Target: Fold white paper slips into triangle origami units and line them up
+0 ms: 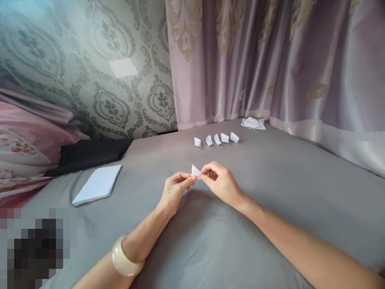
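A small piece of folded white paper (195, 171), pointed at the top, is held up between my two hands above the grey sheet. My left hand (176, 188) pinches its lower left side between thumb and fingers. From the right, my right hand (221, 180) grips the other edge with thumb and forefinger, its remaining fingers curled. The fingertips cover the paper's lower part. Beyond my hands, several small folded white paper pieces (224, 138) stand in a loose row on the sheet.
A stack of white paper sheets (98, 184) lies on the left, near a dark folded cloth (93, 154). Crumpled white paper (253, 123) sits at the back right below the curtain (222, 80). Pink floral fabric (24, 148) borders the left side. The grey sheet (285, 180) spreads beneath everything.
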Tool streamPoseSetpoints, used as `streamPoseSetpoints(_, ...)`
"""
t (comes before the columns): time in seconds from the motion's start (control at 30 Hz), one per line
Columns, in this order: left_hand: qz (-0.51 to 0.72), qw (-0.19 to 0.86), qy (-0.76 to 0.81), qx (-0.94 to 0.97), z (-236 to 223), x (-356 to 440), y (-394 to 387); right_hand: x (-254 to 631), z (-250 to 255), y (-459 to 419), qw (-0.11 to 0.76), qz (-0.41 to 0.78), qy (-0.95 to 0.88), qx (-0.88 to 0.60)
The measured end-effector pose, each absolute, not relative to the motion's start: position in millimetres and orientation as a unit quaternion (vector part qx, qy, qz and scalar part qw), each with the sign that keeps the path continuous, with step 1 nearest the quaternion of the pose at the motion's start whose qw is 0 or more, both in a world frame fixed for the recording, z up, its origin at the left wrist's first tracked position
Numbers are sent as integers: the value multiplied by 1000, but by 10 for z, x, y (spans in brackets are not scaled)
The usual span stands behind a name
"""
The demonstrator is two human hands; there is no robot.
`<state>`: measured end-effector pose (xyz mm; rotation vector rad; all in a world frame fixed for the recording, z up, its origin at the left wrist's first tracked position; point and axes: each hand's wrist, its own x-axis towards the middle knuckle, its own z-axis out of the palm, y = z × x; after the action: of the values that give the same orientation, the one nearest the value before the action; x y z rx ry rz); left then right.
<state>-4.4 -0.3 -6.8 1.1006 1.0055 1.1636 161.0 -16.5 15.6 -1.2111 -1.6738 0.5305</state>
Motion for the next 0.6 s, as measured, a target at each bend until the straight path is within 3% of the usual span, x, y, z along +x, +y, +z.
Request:
streamPoseSetpoints(0.37,477,565,456,495,-47,-48,-18,1614,121,-189,478,254,-658,-524)
streamPoseSetpoints(0.6,472,642,447,406,-39,-55,16,1587,137,-221,456,232,-701,-497)
